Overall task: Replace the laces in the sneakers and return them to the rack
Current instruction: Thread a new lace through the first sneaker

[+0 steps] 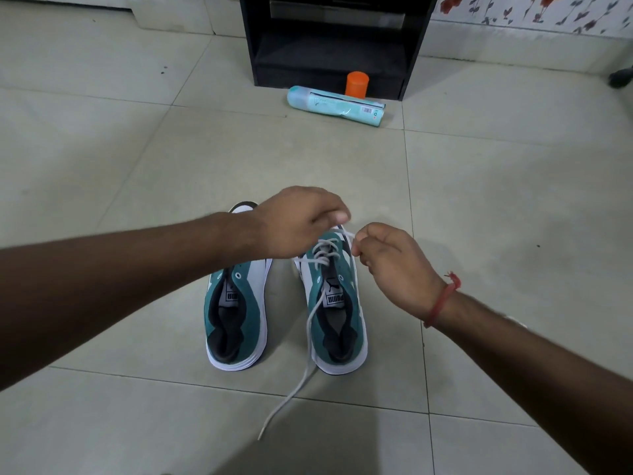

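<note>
We see the left sneaker (236, 313) standing on the tiled floor (479, 200), heel toward us, teal and white, with its eyelets bare and its toe hidden under the left forearm. That arm crosses over it from the left, and the left hand (301, 224) hovers above the front of the neighbouring shoe, fingers curled downward, thumb and forefinger pinching the white lace (317, 303) near the top of the lacing. The right sneaker (337, 313) stands just beside the first, partly laced: several crossings run over its front, and one loose end trails back along the tongue, over the heel and onto the floor toward us. To the right of it, the right hand (394, 265), a red thread band (442, 299) at its wrist, pinches the other end of the lace between curled fingers. Farther off, a black rack (329, 46) stands against the wall, with a pale blue spray can (335, 106) lying on its side before it and an orange cap (357, 84) just behind the can.
</note>
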